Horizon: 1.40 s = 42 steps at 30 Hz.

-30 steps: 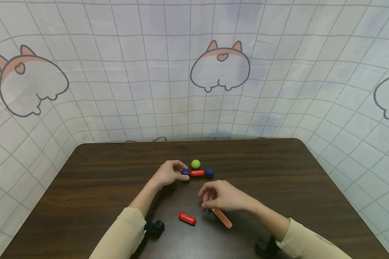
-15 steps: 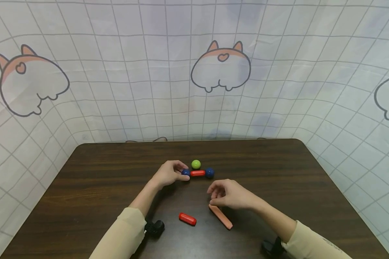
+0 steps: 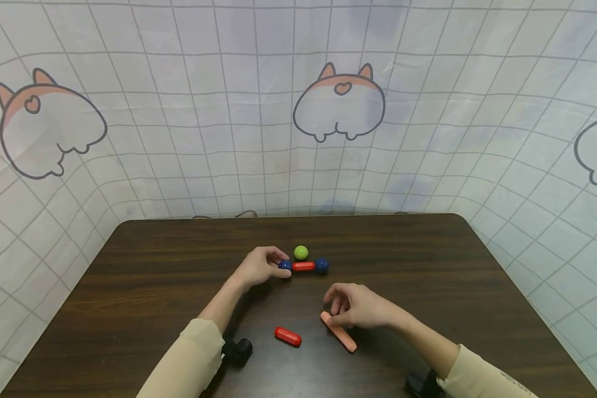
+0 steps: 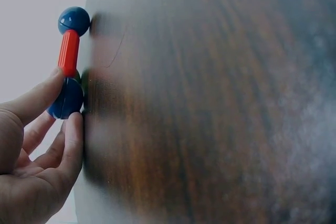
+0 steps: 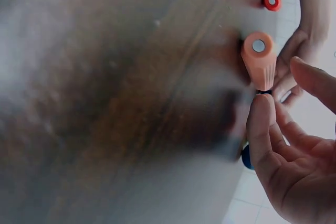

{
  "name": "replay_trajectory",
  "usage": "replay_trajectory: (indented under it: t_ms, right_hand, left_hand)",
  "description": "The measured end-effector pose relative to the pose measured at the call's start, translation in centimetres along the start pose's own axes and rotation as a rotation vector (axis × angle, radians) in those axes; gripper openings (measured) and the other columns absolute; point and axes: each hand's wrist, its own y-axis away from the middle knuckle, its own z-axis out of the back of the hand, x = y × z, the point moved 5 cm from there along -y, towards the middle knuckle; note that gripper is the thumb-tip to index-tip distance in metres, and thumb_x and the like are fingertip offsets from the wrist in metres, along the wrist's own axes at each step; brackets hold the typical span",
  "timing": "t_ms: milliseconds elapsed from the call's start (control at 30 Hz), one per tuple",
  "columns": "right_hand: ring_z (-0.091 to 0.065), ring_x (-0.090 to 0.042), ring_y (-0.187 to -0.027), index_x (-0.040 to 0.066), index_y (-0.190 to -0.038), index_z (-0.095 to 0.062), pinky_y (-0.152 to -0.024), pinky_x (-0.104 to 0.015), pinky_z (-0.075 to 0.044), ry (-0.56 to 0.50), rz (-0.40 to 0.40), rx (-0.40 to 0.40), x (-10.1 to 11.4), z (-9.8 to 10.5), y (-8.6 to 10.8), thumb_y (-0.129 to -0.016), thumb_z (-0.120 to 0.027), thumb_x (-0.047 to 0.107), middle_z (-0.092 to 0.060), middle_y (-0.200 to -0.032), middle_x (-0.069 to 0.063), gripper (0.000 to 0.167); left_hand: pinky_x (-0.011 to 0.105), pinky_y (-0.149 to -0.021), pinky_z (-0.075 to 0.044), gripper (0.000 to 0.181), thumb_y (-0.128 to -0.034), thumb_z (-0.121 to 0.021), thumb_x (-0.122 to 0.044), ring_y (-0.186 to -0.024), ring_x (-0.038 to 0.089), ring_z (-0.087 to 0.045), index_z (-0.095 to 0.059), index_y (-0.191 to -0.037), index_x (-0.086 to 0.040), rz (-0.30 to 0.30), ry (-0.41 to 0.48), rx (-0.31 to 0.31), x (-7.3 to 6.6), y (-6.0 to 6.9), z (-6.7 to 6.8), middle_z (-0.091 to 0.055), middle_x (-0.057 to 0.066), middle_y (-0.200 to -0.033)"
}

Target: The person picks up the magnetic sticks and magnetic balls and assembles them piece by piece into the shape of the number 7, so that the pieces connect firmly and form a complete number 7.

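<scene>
My left hand (image 3: 258, 267) pinches a blue ball (image 4: 67, 99) between thumb and fingers. That ball joins one end of a red rod (image 3: 303, 266), and a second blue ball (image 3: 321, 266) sits at its other end. Just behind this bar lies a lime-green ball (image 3: 300, 252). Over a longer orange rod (image 3: 347, 341) hovers my right hand (image 3: 360, 307), its thumb and fingers apart and the thumb partly covering the rod. The right wrist view shows a silver disc on the end of the orange rod, with no finger curled round it.
Another red rod (image 3: 287, 336) lies loose between the forearms on the dark wooden table (image 3: 169, 260). A white gridded cloth (image 3: 258, 138) hangs behind the table and along its sides. Black wrist cameras are strapped under both sleeves.
My right hand has moved right, then lowered towards the front, uncovering and then again partly covering the orange rod. The left hand and the blue-ended bar stay in place.
</scene>
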Motion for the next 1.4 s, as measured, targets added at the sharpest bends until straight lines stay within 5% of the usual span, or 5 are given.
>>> replay_trajectory:
  t_ms: [1400]
  right_hand:
    - [-0.058,-0.011,-0.067,0.010,-0.103,-0.071,-0.060,-0.026,-0.047,0.186,0.045,0.013,0.13,-0.92,-0.15,-0.079,-0.086,0.005,-0.063,-0.085,0.003,0.029]
  left_hand:
    - [0.040,-0.084,-0.051,0.031,-0.0838,-0.088,-0.015,-0.096,0.022,-0.059,-0.074,-0.111,-0.007,-0.005,-0.015,0.003,-0.38,0.10,0.00,-0.065,0.006,-0.105]
